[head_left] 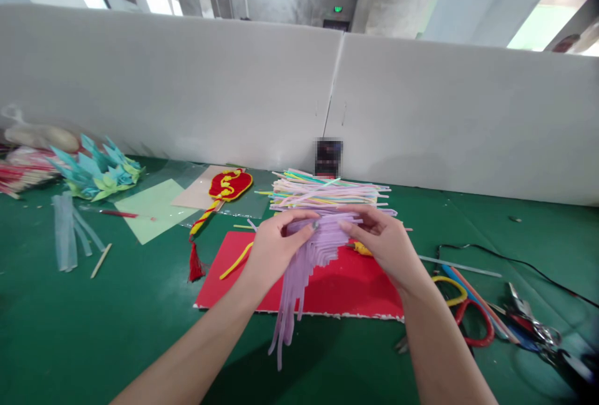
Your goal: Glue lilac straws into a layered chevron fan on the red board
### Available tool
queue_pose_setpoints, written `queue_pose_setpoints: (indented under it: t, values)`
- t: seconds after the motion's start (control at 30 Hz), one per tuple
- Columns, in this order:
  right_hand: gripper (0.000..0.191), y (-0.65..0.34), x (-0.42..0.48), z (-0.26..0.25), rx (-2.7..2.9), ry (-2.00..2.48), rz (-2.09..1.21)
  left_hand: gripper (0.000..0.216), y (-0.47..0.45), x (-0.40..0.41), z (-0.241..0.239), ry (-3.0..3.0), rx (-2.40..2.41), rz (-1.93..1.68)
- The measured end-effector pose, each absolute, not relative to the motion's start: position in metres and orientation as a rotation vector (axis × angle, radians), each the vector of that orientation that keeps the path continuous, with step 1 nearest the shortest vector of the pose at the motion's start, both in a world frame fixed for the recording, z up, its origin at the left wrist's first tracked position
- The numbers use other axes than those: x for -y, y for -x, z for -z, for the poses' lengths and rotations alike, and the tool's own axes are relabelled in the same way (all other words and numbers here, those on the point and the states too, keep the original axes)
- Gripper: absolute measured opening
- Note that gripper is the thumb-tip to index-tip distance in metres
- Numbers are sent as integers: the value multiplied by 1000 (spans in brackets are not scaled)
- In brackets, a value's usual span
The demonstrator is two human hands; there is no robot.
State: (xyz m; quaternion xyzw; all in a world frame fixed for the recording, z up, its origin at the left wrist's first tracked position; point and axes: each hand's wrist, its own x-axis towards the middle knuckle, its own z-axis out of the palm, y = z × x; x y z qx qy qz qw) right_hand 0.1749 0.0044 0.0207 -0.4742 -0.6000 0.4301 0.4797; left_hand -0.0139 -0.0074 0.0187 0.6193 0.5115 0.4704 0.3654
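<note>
Between my hands is a piece woven from lilac strips (325,243), with several long loose ends hanging down at its lower left. My left hand (285,239) pinches its upper left part between thumb and fingers. On the opposite side, my right hand (377,236) grips the right edge, thumb in front and fingers behind. The piece is above a red board (327,296) with a ragged white front edge. Just behind my hands lies a heap of pastel strips (327,193). A yellow strip (236,261) rests on the board, and a yellow object (361,249) is partly hidden by my right hand.
A red and yellow fan-shaped ornament (230,185) with a tassel (195,263) lies left, near green paper (152,205) and a turquoise folded-paper piece (96,171). Scissors (475,324), keys (545,333) and a black cable (515,258) are right. A white partition (187,87) stands behind.
</note>
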Motion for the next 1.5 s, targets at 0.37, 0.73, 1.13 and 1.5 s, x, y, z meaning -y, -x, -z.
queue_pose_setpoints:
  t: [0.37, 0.73, 1.13, 1.5]
  values:
    - [28, -177, -5, -16, 1383, 1199, -1051, 17, 15, 7, -19, -1587, -1268, -1185]
    - [23, -176, -5, -17, 1371, 1203, -1064, 18, 15, 7, -19, -1584, -1284, -1153]
    - [35, -175, -2, -22, 1396, 1137, -1114, 17, 14, 7, -20, -1573, -1288, -1185]
    - [20, -177, -6, -18, 1312, 1126, -985, 33, 13, 7, -21, -1575, -1216, -1208]
